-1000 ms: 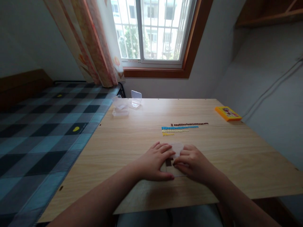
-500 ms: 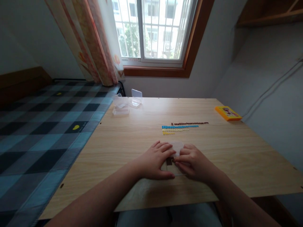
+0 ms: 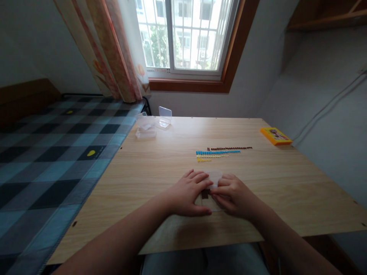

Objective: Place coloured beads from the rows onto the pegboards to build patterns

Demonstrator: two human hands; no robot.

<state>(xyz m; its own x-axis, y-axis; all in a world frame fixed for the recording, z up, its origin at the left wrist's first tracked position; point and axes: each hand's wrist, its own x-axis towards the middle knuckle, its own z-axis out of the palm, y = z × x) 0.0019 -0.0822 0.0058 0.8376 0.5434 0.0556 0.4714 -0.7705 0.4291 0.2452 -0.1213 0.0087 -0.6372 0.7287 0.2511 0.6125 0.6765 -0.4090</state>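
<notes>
A clear square pegboard [image 3: 214,178] lies on the wooden table [image 3: 160,168] near its front edge, with a small dark brown patch of beads [image 3: 204,194] on it. My left hand [image 3: 187,193] rests flat on the board's left part, fingers spread. My right hand [image 3: 235,196] sits on its right part, thumb and forefinger pinched at the brown patch; what they pinch is too small to see. Beyond the board lie rows of beads: dark brown [image 3: 229,148], blue [image 3: 218,152], pale yellow [image 3: 212,156] and a short yellow row [image 3: 203,160].
Two clear plastic boxes [image 3: 146,127] with lids stand at the table's far left corner. A yellow box [image 3: 275,136] lies at the far right. A bed with a checked blue cover [image 3: 57,152] adjoins the left side. A window and curtain are behind.
Both hands stay on the pegboard almost unmoved. The view has tilted slightly, so everything sits a little higher in the picture.
</notes>
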